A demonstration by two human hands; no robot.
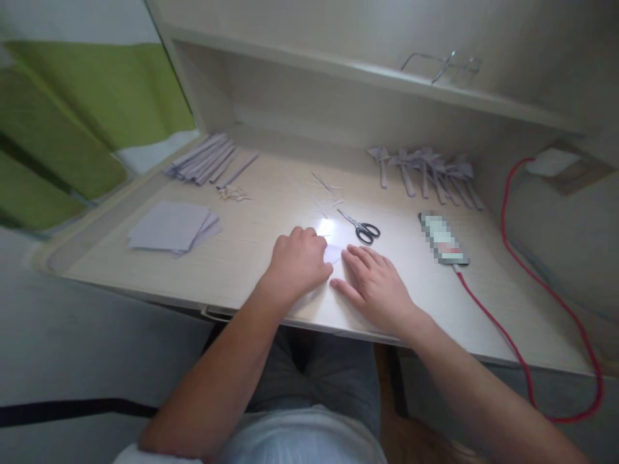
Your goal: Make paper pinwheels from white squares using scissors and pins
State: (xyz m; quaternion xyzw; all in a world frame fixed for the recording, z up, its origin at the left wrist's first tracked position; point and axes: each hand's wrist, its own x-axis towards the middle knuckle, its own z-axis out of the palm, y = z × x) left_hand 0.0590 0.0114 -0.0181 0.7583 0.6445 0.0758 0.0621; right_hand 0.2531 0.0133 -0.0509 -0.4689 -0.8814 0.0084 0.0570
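1. A pale wooden desk fills the view, set in a recess with a shelf running above it; a bright patch of light falls on the desktop just beyond the hands.
2. The left hand is curled, knuckles up, pressing down on a small sheet of pale paper near the front edge of the desk; whether the fingers pinch the paper cannot be told.
3. The right hand lies flat with its fingers stretched out and together, fingertips touching the same paper just beside the left hand.
4. Scissors lie closed just behind the hands.
5. A stack of square paper sheets sits to the left, well apart.
6. Folded paper strips lie at the back left; a row of folded paper pieces lies at the back right.
7. A phone rests to the right, with a red cable looping off the desk edge.
8. Green fabric shows at the far left.
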